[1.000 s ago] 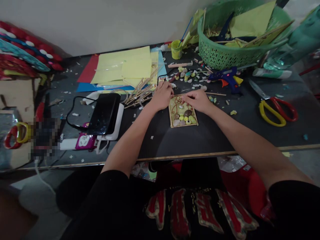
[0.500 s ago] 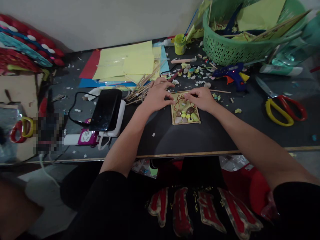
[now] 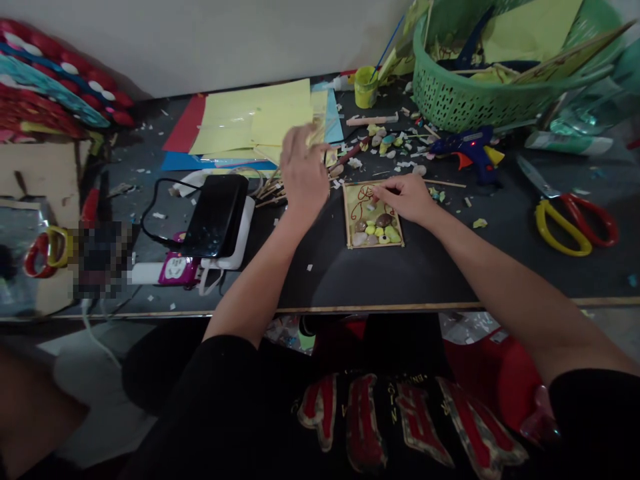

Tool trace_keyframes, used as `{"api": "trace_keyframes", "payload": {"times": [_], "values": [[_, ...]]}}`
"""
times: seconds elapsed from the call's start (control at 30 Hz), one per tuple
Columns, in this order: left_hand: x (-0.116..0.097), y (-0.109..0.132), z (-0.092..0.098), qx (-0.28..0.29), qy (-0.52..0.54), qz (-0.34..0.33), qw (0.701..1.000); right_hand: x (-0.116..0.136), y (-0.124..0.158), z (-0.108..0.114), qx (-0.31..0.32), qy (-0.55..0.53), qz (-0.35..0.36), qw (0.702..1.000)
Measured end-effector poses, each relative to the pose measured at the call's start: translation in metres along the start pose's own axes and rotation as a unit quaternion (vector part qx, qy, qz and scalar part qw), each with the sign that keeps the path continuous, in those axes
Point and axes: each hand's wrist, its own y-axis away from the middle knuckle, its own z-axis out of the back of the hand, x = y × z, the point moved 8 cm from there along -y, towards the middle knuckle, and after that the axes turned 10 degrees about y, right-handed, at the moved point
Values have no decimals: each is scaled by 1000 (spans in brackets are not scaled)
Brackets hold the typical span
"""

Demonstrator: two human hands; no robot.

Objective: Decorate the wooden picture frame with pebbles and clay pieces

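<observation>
From afar I view the framed panel (image 3: pixel 358 212) mid-frame, flat, presumably steadying its pebbles (image 3: pixel 384 220); right hand (image 3: pixel 407 199) fingertips gather above, contents indiscernible; left hand (image 3: pixel 304 167), upper centre, loosely spread, blurred

A single head-worn camera looks forward and down at the desk (image 3: pixel 325 287) from close by. The wearer's black shirt (image 3: pixel 364 427) fills the frame's bottom centre, and the wall (image 3: pixel 200 40) beyond shows across the upper middle.

Plain grey wall (image 3: pixel 200 40) behind a dark-topped table (image 3: pixel 350 280) with a thin brownish front edge, in dim light.
</observation>
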Motion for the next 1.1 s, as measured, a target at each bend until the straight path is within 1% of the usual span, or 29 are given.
{"api": "trace_keyframes", "payload": {"times": [0.03, 0.07, 0.1, 0.13, 0.2, 0.27, 0.3, 0.33, 0.4, 0.47, 0.53, 0.7, 0.77, 0.8, 0.87, 0.9, 0.93, 0.97, 1.03, 1.1], "values": [[8, -1, 10, -51, -14, 25, 998, 0, 0, 0, 1, -1, -1, 1000], [13, -2, 16, -81, -22, 37, 996, 0, 0, 0, 2, -2, -2, 1000], [14, -3, 16, -76, -23, 32, 996, 0, 0, -1, 3, -3, -2, 1000], [13, -3, 12, -48, -18, 12, 999, 0, 0, 0, 1, -3, -2, 1000], [1, 0, -7, 59, 10, -58, 997, -1, 0, 0, -1, -2, -2, 1000], [-14, 9, -25, 157, 44, -123, 979, -1, 0, 0, -6, -1, -2, 1000], [-19, 13, -31, 190, 56, -142, 970, -1, 0, 1, -7, -2, 0, 1000], [-23, 16, -35, 213, 65, -153, 963, -1, 0, 1, -8, -3, 2, 1000], [-27, 19, -41, 244, 70, -165, 953, 0, 0, 2, -7, -1, 7, 1000], [-27, 20, -44, 258, 73, -173, 948, 1, 1, 3, -5, 6, 8, 1000], [-27, 20, -45, 259, 77, -185, 945, 2, 1, 4, -3, 10, 10, 1000], [-38, 25, -46, 241, 84, -239, 937, 4, 1, 4, 0, 6, 14, 1000], [-37, 24, -42, 203, 70, -233, 948, 4, 1, 3, 2, 8, 12, 1000], [-31, 20, -37, 166, 59, -211, 961, 3, 2, 3, 3, 10, 10, 1000], [-10, 9, -21, 63, 40, -134, 988, 3, 2, 2, 3, 13, 9, 1000], [3, 4, -12, 11, 37, -94, 995, 3, 1, 2, 4, 13, 9, 1000], [14, 1, -5, -22, 42, -65, 997, 3, 1, 1, 5, 12, 8, 1000], [23, -2, 0, -39, 53, -48, 997, 3, 1, 1, 7, 11, 7, 1000], [35, -6, 5, -48, 85, -32, 995, 2, 1, 0, 9, 12, 1, 1000], [38, -7, 5, -30, 100, -21, 994, 1, 1, 0, 11, 16, -2, 1000]]}}
